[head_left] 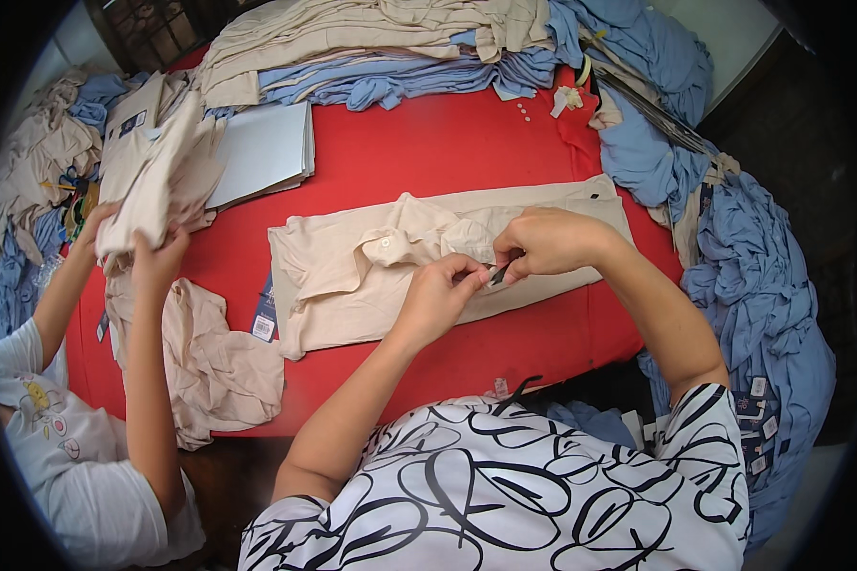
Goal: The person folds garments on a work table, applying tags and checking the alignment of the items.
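Observation:
A beige shirt lies folded lengthwise across the red table in front of me, its collar and a white button at the middle. Over its near edge my left hand is closed in a pinch, thumb against forefinger. My right hand is bent down from the right, fingertips also pinched and almost meeting the left ones. Between the two sits a small dark piece with a pale end, too small to name; the right fingers grip it. What the left fingertips hold is hidden.
A co-worker's hands lift a beige garment at left. White sheets lie beside them on the red table. Beige and blue garments are stacked at the far edge. Blue garments heap along the right, with tags.

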Available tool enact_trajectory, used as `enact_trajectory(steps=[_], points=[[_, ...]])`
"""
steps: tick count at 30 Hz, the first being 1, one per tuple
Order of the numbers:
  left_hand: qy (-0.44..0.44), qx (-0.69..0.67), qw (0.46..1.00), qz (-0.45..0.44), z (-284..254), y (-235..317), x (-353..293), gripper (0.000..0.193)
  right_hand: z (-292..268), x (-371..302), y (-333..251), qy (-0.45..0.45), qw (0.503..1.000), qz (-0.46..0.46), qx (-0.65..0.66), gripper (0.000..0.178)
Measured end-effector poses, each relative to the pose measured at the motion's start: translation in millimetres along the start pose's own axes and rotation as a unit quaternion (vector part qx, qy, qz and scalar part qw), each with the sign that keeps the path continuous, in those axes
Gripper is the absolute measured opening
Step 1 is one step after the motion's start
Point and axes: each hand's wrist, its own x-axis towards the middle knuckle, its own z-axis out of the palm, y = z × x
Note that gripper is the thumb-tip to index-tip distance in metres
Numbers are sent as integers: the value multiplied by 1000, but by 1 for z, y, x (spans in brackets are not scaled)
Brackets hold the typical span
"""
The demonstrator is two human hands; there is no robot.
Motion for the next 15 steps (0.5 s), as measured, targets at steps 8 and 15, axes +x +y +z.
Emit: enact_trajectory(steps=[8, 15], points=[[22, 11, 1000, 10, 5, -6, -1, 21, 11, -2, 3, 22, 999, 19, 16, 19], [23, 25, 999, 22, 6, -5, -2, 21, 14, -2, -4, 21, 999, 23, -14, 19]])
